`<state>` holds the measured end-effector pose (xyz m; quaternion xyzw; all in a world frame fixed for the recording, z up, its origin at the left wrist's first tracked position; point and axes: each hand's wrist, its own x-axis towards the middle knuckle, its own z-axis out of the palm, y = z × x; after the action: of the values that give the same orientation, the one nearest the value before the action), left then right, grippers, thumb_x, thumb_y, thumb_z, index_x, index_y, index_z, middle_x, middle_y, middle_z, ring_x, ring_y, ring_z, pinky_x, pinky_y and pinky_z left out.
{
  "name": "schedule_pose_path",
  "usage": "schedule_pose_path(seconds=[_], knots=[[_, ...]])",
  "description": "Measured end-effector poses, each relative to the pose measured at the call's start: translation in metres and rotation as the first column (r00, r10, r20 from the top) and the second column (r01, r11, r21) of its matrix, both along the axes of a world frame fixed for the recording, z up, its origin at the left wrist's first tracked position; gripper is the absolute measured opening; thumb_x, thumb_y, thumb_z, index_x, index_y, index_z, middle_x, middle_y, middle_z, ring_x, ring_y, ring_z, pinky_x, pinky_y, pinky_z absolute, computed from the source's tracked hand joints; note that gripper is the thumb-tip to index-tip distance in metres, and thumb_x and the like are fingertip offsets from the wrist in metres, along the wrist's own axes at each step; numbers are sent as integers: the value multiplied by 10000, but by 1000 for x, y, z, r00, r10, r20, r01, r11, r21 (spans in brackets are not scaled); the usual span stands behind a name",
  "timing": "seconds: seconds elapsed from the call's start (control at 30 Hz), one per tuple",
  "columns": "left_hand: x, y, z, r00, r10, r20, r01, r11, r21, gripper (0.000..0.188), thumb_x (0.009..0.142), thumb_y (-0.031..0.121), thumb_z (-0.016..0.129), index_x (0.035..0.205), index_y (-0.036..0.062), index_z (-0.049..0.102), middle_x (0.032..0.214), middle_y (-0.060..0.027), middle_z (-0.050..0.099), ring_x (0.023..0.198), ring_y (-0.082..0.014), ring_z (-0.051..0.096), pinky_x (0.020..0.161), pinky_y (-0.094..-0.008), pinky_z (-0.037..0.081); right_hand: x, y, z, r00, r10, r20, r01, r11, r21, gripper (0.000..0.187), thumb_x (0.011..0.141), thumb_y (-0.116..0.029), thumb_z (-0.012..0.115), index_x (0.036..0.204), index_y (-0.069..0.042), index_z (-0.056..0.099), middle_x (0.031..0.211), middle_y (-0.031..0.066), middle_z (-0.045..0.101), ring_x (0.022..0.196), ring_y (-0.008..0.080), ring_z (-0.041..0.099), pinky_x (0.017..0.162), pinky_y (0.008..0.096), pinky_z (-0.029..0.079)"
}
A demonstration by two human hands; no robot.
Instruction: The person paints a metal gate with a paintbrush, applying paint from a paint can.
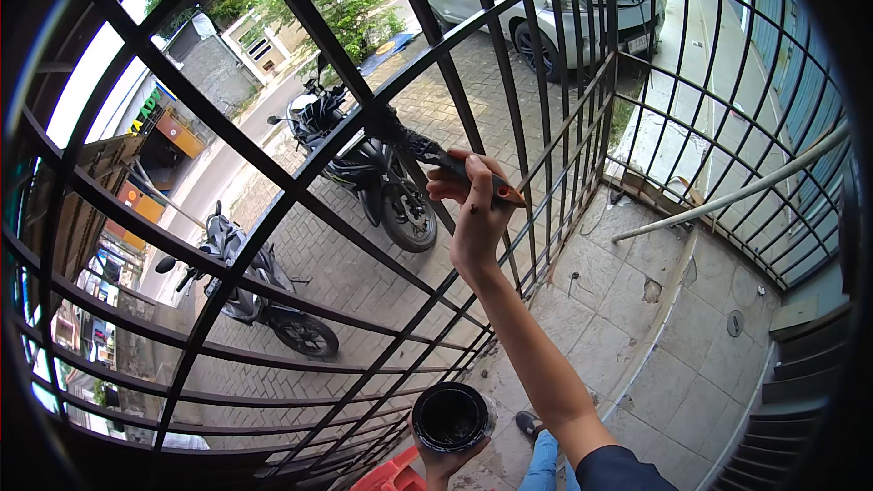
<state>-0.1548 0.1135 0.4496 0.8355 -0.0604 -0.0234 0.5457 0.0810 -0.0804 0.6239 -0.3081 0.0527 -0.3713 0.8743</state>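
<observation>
My right hand (479, 214) is closed around a paintbrush (422, 147) with a dark handle and an orange-brown end. Its black-coated bristles press against a crossing of bars on the black metal grille (377, 115). Dark paint specks mark the hand. Low in the view, my left hand (443, 462) holds up a round container (453, 445) with black paint inside and a paint-smeared rim. That hand's fingers are partly hidden beneath and behind the container.
A red plastic object (393, 475) sits beside my left hand. Two motorcycles (400, 205) and a silver car (555, 0) stand beyond the grille. To the right, a long pale pole (737, 203) leans over the tiled floor (591, 327), which has a low step.
</observation>
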Motion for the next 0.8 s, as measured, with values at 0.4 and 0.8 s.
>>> schedule_pose_path(seconds=[0.4,0.8], knots=[[-5,-2,2,999,25,-22,-25,1000,-19,1064,436,279,884,1258,32,254,1185,-119,477,1111,-234,478,983,-373,333,-7,-12,13,994,-98,51,100,995,-30,243,874,-131,458,871,71,593,654,143,622,523,157,617,498,214,495],[-5,-7,11,999,25,28,-25,1000,-17,1070,457,329,873,1268,25,246,1191,-123,475,1126,-239,469,998,-381,313,-12,-2,-134,950,-124,-287,44,962,-270,254,882,-164,486,826,50,610,605,78,606,499,109,591,472,206,479]])
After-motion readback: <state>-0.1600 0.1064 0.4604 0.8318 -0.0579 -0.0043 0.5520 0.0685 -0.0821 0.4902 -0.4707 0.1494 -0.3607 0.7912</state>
